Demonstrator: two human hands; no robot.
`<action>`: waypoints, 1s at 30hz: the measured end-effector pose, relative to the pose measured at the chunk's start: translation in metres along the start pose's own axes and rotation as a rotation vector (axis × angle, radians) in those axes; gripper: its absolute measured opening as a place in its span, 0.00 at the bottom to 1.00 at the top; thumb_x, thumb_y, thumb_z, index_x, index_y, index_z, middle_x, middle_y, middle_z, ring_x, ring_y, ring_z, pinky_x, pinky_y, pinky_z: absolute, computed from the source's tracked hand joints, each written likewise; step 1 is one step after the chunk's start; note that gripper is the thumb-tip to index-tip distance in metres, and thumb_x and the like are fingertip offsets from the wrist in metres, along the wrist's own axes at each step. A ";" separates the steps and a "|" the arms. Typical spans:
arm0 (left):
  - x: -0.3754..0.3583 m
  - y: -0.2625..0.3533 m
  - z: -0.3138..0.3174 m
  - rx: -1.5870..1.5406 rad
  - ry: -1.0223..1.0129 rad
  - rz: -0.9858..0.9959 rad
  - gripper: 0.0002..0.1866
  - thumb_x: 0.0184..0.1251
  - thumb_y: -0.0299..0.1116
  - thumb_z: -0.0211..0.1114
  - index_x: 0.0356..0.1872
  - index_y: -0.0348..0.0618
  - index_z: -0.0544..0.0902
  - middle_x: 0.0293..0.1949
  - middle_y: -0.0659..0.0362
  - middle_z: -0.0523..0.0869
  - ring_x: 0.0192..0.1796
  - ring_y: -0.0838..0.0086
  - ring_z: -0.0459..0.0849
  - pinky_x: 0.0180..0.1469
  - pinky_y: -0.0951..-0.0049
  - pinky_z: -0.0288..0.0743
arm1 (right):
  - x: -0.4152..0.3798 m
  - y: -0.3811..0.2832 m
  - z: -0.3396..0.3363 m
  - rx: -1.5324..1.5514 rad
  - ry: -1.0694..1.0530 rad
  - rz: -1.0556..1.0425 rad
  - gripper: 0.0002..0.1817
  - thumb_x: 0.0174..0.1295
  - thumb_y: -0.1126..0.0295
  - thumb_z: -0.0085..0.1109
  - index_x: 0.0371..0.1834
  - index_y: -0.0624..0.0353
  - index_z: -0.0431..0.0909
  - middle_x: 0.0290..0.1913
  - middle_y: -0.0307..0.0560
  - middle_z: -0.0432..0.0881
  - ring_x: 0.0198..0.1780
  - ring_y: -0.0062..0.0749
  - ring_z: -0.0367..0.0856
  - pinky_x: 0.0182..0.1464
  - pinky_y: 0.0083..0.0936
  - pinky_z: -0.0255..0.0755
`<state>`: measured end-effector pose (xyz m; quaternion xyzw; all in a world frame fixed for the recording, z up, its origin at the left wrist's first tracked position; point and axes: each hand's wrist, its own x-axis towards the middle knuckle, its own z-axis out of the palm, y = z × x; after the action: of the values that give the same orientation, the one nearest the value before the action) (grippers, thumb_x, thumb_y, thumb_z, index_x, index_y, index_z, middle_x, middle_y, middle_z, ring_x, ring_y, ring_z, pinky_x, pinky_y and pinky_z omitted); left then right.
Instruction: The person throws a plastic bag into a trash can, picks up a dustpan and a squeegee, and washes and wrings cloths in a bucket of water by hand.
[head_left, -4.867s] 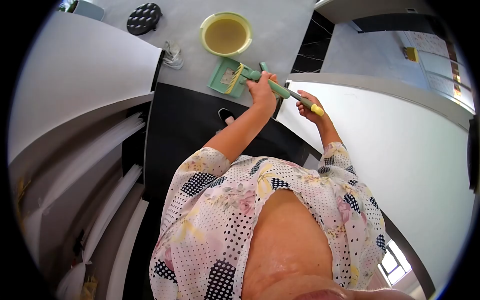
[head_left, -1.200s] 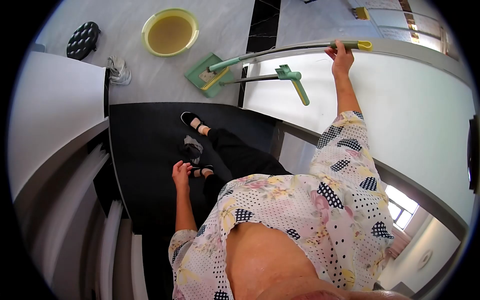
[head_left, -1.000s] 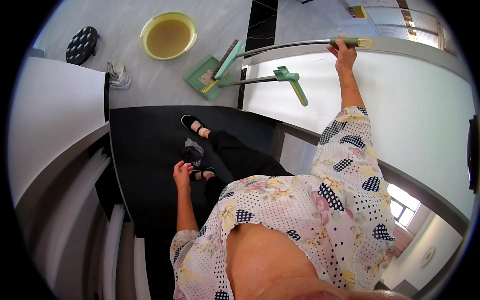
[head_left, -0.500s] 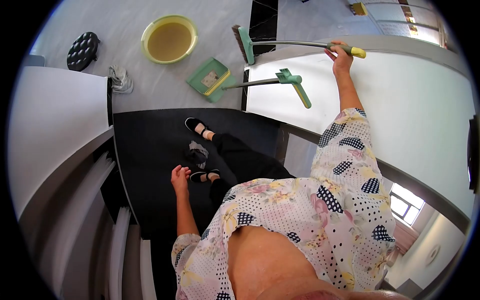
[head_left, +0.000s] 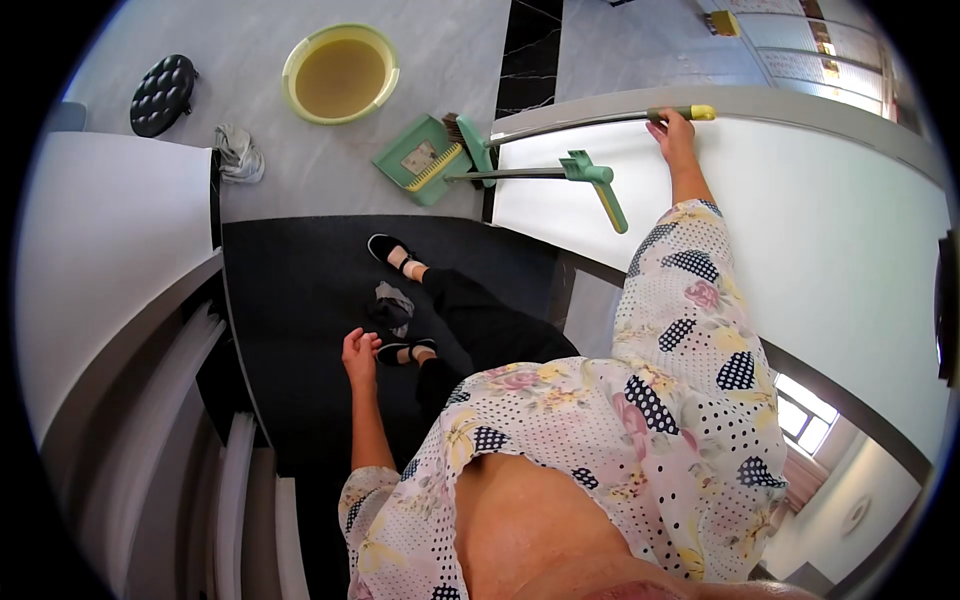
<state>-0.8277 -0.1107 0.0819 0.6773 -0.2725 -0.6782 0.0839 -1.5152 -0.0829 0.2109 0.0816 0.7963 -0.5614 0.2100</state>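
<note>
My right hand (head_left: 674, 134) is closed round the upper grey part of the broom's handle, just short of its yellow end. The broom (head_left: 478, 152) has a green head with brown bristles, which lies beside the dustpan (head_left: 405, 150) and partly behind the dustpan's handle. Green with a yellow comb edge, the dustpan stands on the grey floor, its pole rising to a green grip. My left hand (head_left: 361, 353) hangs low over the black mat, fingers loosely curled and apart, with nothing visible in it.
A yellow-rimmed basin (head_left: 296, 88) of murky water stands on the floor. Left of it are a black tufted stool (head_left: 163, 95) and a grey cloth (head_left: 238, 153). A dark and grey cloth bundle (head_left: 392, 308) lies between my feet. White panels (head_left: 800, 220) flank both sides.
My right hand has shifted slightly left. The broom head has moved down and left, from above the dustpan's pole to the dustpan's side. My left hand has barely moved.
</note>
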 end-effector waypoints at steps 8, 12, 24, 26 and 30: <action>0.008 0.004 0.011 0.018 -0.005 -0.002 0.15 0.65 0.28 0.55 0.52 0.35 0.71 0.39 0.56 0.83 0.37 0.77 0.82 0.37 0.82 0.73 | 0.011 0.012 -0.002 -0.313 0.058 0.141 0.31 0.66 0.53 0.45 0.53 0.78 0.61 0.43 0.72 0.76 0.37 0.51 0.83 0.34 0.31 0.81; 0.007 0.011 0.022 0.006 -0.025 0.024 0.16 0.65 0.29 0.54 0.52 0.36 0.70 0.39 0.56 0.83 0.37 0.77 0.82 0.37 0.82 0.73 | 0.011 0.011 -0.018 -0.351 0.099 0.121 0.30 0.67 0.53 0.40 0.53 0.77 0.64 0.41 0.67 0.78 0.35 0.47 0.84 0.33 0.29 0.81; 0.008 -0.017 -0.019 0.047 0.047 -0.020 0.16 0.64 0.28 0.55 0.52 0.35 0.71 0.38 0.56 0.83 0.36 0.77 0.83 0.36 0.82 0.73 | 0.000 -0.004 0.013 -0.922 0.067 -0.139 0.17 0.62 0.58 0.45 0.38 0.59 0.78 0.34 0.44 0.83 0.32 0.26 0.83 0.28 0.22 0.76; 0.002 -0.020 -0.025 0.050 0.059 -0.032 0.16 0.64 0.29 0.55 0.52 0.36 0.71 0.38 0.56 0.84 0.36 0.77 0.83 0.36 0.81 0.73 | -0.007 0.002 0.025 -0.885 0.022 -0.178 0.16 0.62 0.59 0.46 0.38 0.59 0.78 0.34 0.43 0.83 0.32 0.26 0.83 0.27 0.22 0.76; -0.014 -0.022 -0.032 0.062 0.073 -0.044 0.16 0.63 0.29 0.56 0.52 0.36 0.71 0.37 0.57 0.84 0.36 0.77 0.83 0.36 0.81 0.72 | -0.030 0.002 0.039 -0.865 -0.071 -0.259 0.14 0.61 0.62 0.48 0.41 0.59 0.79 0.34 0.44 0.83 0.34 0.25 0.83 0.27 0.21 0.76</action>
<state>-0.7906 -0.0940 0.0857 0.7096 -0.2752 -0.6460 0.0576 -1.4783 -0.1153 0.2110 -0.1331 0.9536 -0.2011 0.1802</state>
